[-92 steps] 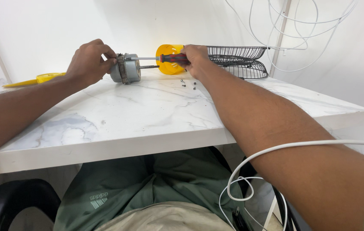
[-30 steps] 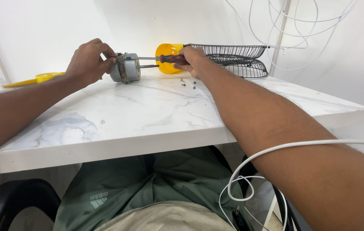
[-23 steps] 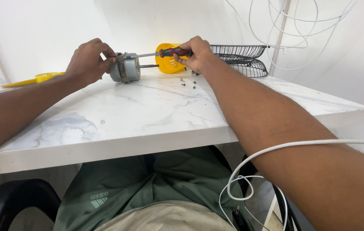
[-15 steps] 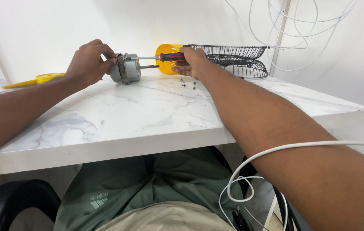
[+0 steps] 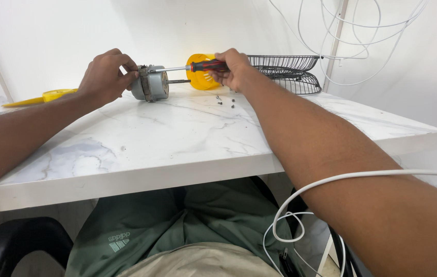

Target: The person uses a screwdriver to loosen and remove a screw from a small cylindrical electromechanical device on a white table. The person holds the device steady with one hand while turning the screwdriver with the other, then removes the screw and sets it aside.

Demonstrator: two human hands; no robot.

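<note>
Evidently the left hand [image 5: 104, 77] clamped the grey cylindrical metal motor [image 5: 150, 83] steady on the white marble-patterned table [image 5: 177, 138] while the right hand [image 5: 233, 69] gripped the red-and-black-handled screwdriver [image 5: 198, 66], its tip seemingly at a casing screw.

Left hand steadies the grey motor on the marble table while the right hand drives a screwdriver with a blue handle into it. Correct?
Not quite: the head view shows the screwdriver handle is red and black, not blue. Otherwise yes: the left hand steadies the grey motor on the marble table, and the right hand drives the tool into it.
</note>
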